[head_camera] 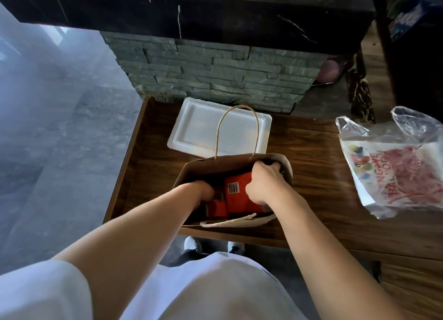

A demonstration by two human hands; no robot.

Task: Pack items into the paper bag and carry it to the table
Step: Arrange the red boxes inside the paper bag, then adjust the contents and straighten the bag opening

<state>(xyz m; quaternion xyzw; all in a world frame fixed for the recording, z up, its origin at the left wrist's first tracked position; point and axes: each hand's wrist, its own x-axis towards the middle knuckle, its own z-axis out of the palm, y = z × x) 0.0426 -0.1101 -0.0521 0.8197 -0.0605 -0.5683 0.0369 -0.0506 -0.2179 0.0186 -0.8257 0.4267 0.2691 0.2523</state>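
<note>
A brown paper bag (203, 169) with twine handles stands open on a low wooden table (311, 175). Inside it are orange-red packages, one (236, 195) showing a barcode label. Both my hands are down in the bag's mouth. My left hand (203, 191) reaches into the left side, its fingers hidden among the packages. On the right, my right hand (265, 183) curls over the barcode package, fingers against the bag's far right wall. One bag handle stands up at the back, the other lies flat on the near rim.
A white foam tray (203, 127) lies behind the bag. A clear plastic bag with red print (395, 173) lies at the table's right. A stone-clad counter base (215, 72) stands beyond the table. Grey floor spreads left; my shoes show below the near edge.
</note>
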